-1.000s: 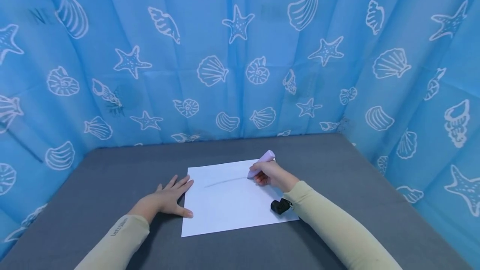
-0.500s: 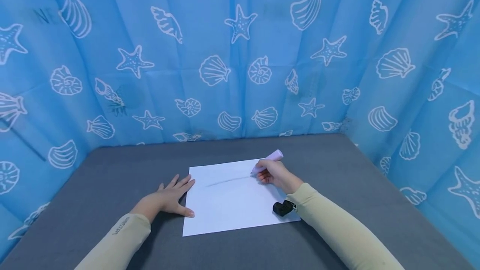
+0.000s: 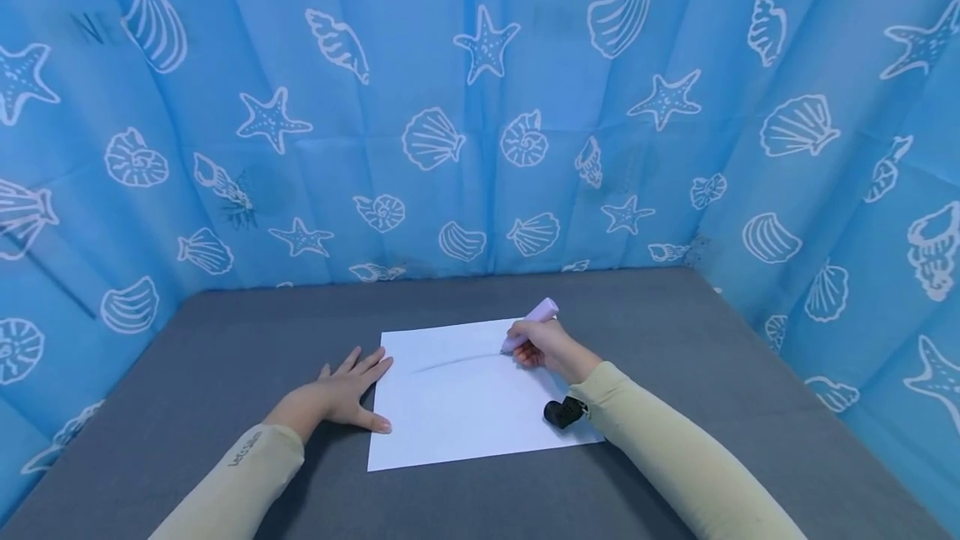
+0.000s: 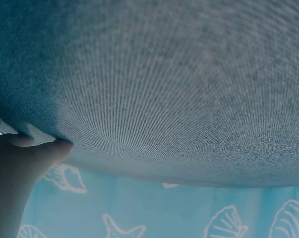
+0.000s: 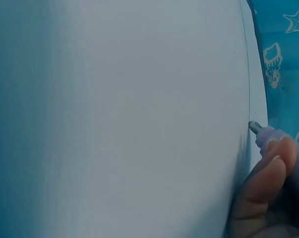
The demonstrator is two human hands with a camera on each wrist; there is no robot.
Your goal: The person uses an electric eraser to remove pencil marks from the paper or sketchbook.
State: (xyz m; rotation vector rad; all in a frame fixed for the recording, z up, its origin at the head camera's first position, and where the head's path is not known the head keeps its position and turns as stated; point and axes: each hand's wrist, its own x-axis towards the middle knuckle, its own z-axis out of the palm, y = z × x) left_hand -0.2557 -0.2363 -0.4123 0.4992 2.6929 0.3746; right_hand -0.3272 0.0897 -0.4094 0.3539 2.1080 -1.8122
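A white sheet of paper [image 3: 442, 419] lies on the grey tabletop, with a thin, slightly slanted dark line [image 3: 457, 361] across its upper part. My right hand [image 3: 551, 348] pinches a thick lilac pen [image 3: 542, 311] between thumb and fingers near its tip. In the right wrist view, the pen's metal tip [image 5: 255, 126] meets the line on the paper. The pen's upper end leans back to the right. My left hand [image 3: 341, 394] rests with spread fingers at the sheet's left edge, its thumb on the paper. In the left wrist view only part of that hand [image 4: 30, 158] shows.
A small black device [image 3: 562, 413] at the right wrist hangs over the paper's lower right. The grey table [image 3: 247, 332] reaches back to a blue curtain [image 3: 420, 215] with white shells and starfish, which also runs along both sides.
Half a second ago the right hand had tilted the pen further right; now it is back, its tip at the line's right end. The left hand has stayed in place on the paper.
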